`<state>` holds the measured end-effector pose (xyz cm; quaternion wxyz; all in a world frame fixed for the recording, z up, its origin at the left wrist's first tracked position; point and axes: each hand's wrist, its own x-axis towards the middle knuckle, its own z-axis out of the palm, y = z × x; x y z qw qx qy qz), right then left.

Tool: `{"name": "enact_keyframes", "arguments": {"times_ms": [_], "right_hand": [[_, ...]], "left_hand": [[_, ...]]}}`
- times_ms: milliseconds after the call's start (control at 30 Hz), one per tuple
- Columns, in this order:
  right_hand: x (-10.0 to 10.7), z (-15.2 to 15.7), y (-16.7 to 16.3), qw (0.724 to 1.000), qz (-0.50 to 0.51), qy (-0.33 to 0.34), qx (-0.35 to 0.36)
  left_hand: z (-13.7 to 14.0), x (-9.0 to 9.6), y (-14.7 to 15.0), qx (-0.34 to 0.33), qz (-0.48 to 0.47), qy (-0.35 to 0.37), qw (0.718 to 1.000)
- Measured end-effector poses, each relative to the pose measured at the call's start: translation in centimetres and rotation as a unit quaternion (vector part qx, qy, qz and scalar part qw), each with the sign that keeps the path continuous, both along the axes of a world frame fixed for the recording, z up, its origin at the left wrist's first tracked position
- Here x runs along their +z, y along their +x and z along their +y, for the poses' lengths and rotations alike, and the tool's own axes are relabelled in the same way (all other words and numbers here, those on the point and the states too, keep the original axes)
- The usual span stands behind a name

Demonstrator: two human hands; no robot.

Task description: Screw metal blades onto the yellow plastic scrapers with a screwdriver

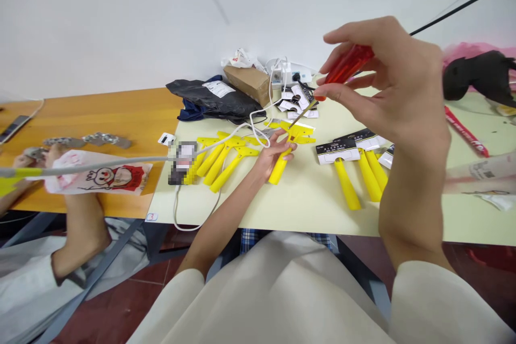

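Screwdriver (pixel 350 63): see-through red handle, thin metal shank, gripped in my right fingers (pixel 357 31). Held at a slant, handle up and right, shank running down-left. Tip at the head of the yellow tool (pixel 278 171); can't tell if it's seated. Yellow tool: smooth handle, wider branching head, held near its neck by my left fingers (pixel 274 147). Handle end toward me, head away, leaning right. Over the desk (pixel 306 199); contact unclear.

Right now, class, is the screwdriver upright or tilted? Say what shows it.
Tilted: the screwdriver slants down leftward from the right hand toward the yellow tool in the left hand.
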<state>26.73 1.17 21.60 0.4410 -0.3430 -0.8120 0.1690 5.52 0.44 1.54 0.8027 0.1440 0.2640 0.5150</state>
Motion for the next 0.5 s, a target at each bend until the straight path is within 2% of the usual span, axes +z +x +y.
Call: {"name": "enact_keyframes", "arguments": {"times_ms": [133,333,433,500], "right_hand": [[0.19,0.05,0.12,0.999,-0.027,0.02,-0.033],[0.12,-0.11,-0.07,0.999,0.008,-0.024,0.03],[-0.23,0.18,-0.11,0.999,-0.03,0.021,-0.025],[-0.5,0.4,-0.2,0.997,-0.061,0.041,-0.032]], "left_hand": [[-0.03,-0.07,-0.01,-0.006,-0.014,0.013,1.0],[0.14,-0.01,-0.1,0.01,-0.005,0.001,1.0],[0.11,0.0,-0.05,0.007,-0.005,0.003,1.0],[0.07,0.07,-0.02,0.008,0.002,-0.007,1.0]]}}
